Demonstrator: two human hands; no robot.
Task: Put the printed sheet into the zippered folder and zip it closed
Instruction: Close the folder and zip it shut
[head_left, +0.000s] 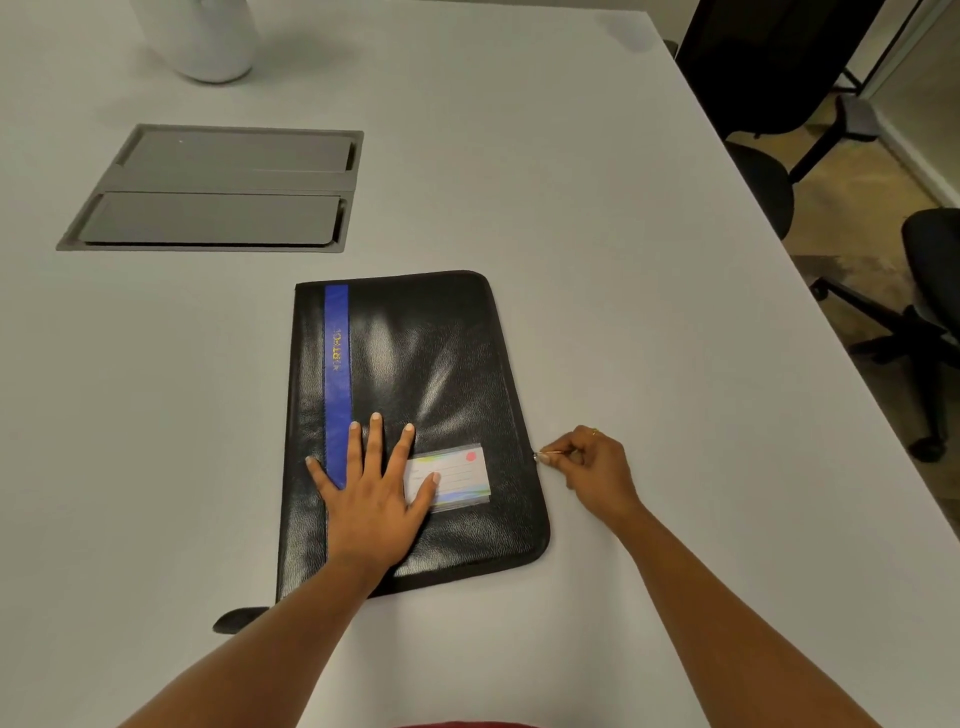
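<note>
1. A black, grained, leather-look zippered folder (441, 364) lies flat and shut on a pale grey, smooth table (623, 208), near the person's edge. A blue strip (336, 364) runs down its cover near the spine, with gold letters printed along it. Something like "RTFOL" can be made out; the rest is too blurred to read.
2. A pale card in a clear pocket (457, 475) sits low on the cover. It has a red dot in one corner, rainbow-sheen bands and faint ruled lines, but no legible words.
3. With the cover down, nothing inside the folder can be seen.
4. The left hand (371, 493) lies flat on the cover with its fingers spread and straight, crossing the blue strip, the thumb tip on the card pocket. It grasps nothing.
5. The right hand (592, 467) is at the folder's right edge. Its thumb and forefinger pinch a small metal zip pull (543, 456), and its other fingers are curled in. A gold ring (594, 431) shows on one finger.
6. A short black tab (239, 618) pokes out by the folder's near left corner, partly covered by the left forearm. Whether it joins the zip cannot be told.
7. A grey rectangular hatch with two flat lids (218, 187) is set into the tabletop further off.
8. A white, rounded, glossy object (208, 41) is cut off by the top edge.
9. Black office chairs (769, 197) stand on the right, partly out of frame.
</note>
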